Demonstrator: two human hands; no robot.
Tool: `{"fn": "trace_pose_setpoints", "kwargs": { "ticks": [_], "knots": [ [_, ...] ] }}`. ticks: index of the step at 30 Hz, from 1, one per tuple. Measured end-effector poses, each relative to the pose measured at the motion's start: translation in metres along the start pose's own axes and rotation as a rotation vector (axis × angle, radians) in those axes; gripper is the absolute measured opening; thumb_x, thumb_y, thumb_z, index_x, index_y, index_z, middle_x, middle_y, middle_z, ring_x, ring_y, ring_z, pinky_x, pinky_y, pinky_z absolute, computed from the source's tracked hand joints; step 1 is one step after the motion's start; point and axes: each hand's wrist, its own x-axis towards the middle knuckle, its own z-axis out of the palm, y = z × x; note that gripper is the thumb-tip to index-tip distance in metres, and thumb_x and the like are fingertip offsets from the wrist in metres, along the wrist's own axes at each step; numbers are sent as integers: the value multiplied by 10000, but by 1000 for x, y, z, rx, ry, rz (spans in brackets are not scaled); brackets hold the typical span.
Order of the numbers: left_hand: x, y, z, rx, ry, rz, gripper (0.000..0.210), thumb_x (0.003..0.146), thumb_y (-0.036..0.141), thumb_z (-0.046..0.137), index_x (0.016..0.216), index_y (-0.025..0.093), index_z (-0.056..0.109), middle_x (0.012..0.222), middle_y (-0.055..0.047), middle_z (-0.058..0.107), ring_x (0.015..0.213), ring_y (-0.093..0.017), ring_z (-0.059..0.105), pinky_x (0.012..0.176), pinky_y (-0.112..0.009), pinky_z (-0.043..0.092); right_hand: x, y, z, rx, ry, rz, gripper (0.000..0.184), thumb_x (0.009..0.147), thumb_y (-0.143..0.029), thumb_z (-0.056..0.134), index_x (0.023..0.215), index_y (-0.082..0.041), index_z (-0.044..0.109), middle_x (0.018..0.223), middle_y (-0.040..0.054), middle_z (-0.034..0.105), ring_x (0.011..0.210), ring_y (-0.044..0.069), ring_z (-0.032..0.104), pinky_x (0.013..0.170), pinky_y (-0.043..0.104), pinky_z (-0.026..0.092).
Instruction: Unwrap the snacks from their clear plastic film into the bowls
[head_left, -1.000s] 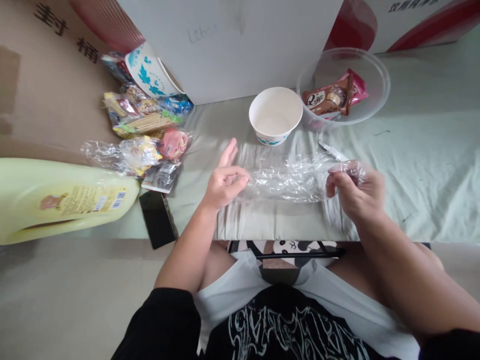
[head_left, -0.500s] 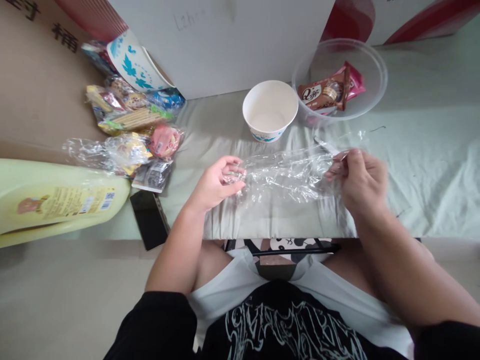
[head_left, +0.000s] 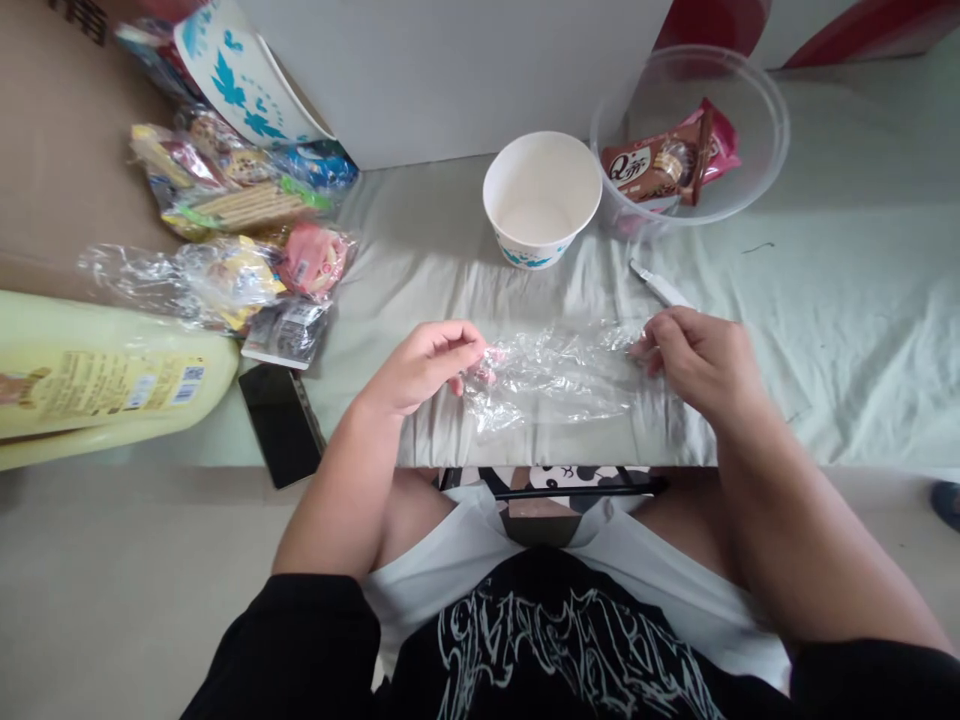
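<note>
A crumpled clear plastic bag [head_left: 559,375] stretches between my two hands, just above the cloth near the table's front edge. My left hand [head_left: 431,365] pinches its left end between thumb and fingers. At the other end my right hand [head_left: 697,360] has its fingers closed on the film. Behind the bag stands a white paper bucket [head_left: 541,200] with blue leaf print, its inside bare. A utility knife [head_left: 660,285] lies just beyond my right hand, partly covered by it.
A clear plastic bowl [head_left: 780,150] holds packaged snacks [head_left: 652,165]. To the left are wrapped snacks [head_left: 240,205], a second paper bucket [head_left: 240,80] on its side, a phone [head_left: 281,425] and a yellow jug [head_left: 112,380]. A white box [head_left: 465,80] stands behind; a green cloth [head_left: 862,330] covers the table.
My hands have come slightly closer together, and the bag between them has sunk a little and slackened. More of the utility knife shows. The whole view has shifted slightly.
</note>
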Motion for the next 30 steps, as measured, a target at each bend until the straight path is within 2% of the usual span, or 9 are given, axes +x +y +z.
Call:
{"fn": "trace_pose_setpoints", "kwargs": {
  "ticks": [3,7,11,14,16,19,22,27,30],
  "knots": [
    [5,-3,3,73,6,-15,291,781,409,751,933,184,647,904,-67,755,742,-163,717,514,-219,491,-1,-7,-2,-60,52,70,255,862,-304,496,695,-221,671,661,19,708,643,168,626,650,299,440],
    [9,-6,5,363,24,87,193,822,333,680,731,164,667,1144,-110,764,776,-127,677,694,-276,538,-2,-6,-4,-63,49,162,239,815,-278,495,677,-220,682,702,27,721,677,180,631,656,297,452],
    [10,-9,9,541,87,224,227,873,322,618,711,171,665,1346,-100,704,610,-62,568,680,-290,507,-2,-1,-5,-43,45,161,214,795,-262,512,656,-225,671,676,16,704,677,193,640,678,307,476],
    [12,-9,9,610,131,271,222,903,375,593,887,194,720,1343,-93,718,584,-81,568,695,-312,506,-2,-2,-6,-54,59,155,207,776,-242,518,631,-221,665,640,10,693,648,190,627,661,303,452],
    [13,-8,8,605,98,274,336,956,432,501,967,207,751,1345,-86,722,734,-143,668,771,-332,528,-3,-5,-8,-85,79,150,204,765,-235,522,630,-215,674,569,1,649,598,178,588,637,299,423],
    [15,-6,7,579,68,255,501,1012,467,356,932,210,779,1339,-73,722,1018,-215,713,914,-354,533,-5,-8,-11,-154,95,179,202,763,-235,533,611,-206,664,501,-5,578,544,159,519,610,298,385],
    [16,-5,8,589,91,232,548,1024,485,318,903,206,774,1234,-72,752,1123,-241,694,997,-371,512,-9,-8,-15,-158,108,237,212,779,-248,538,624,-204,675,533,1,597,575,161,525,624,297,388],
    [18,-7,10,590,117,256,519,1019,477,324,861,198,732,1083,-77,758,1089,-235,690,952,-350,499,-13,-4,-23,-160,168,316,249,770,-219,508,694,-197,743,681,31,722,679,184,600,641,296,406],
    [19,-8,12,655,153,275,311,954,418,481,1021,209,702,1018,-44,750,799,-181,659,775,-324,478,-13,-2,-28,-139,169,358,257,762,-193,499,696,-200,748,697,32,743,754,204,660,701,298,444]
  ]
}}
